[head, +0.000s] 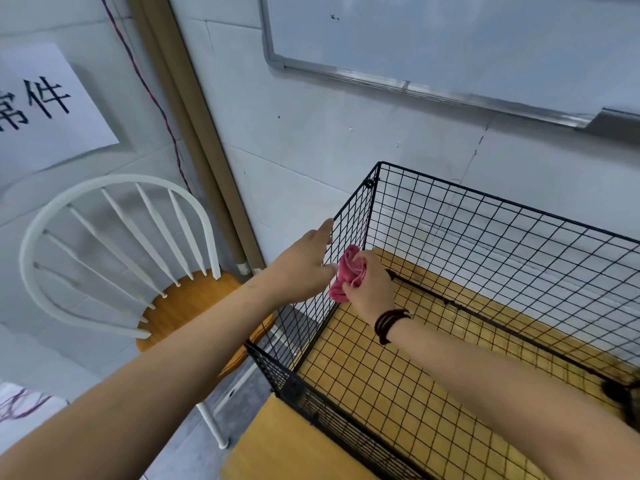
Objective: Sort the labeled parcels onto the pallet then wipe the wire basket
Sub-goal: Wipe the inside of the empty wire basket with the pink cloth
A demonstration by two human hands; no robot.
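1. Probably in the wipe stage. No parcels or pallet in view, so cannot confirm the sorting part.
2. Could snag the pink cloth (pixel 349 271) on wire crossings or on the round clip at the top rear corner. Cause: dragging a bunched wad across open mesh.
3. Could bow the left side panel outward. Cause: pushing hard from inside. Countered by the left hand (pixel 304 268) braced flat on the outside.
4. Could shove the wire basket (pixel 450 237) off the table (pixel 294 445). Cause: sideways wiping force with the near left corner right at the table edge, above the chair (pixel 194 303).
5. Could hook the dark bracelet (pixel 389 323) on a wire while working deep inside.
6. Fingers: left fingers (pixel 323 232) straight and close together, lying against the mesh from outside. Right hand (pixel 369 289) inside the basket, curled tight round the cloth, pressing it to the same panel near the rear corner.
7. Basket: black thin-wire grid, open top, nothing visible inside except hand and cloth. Sits on the yellow wooden table with its back against the wall. Probably light and springy, with many small cells to cover. No dirt discernible on the wires from here.
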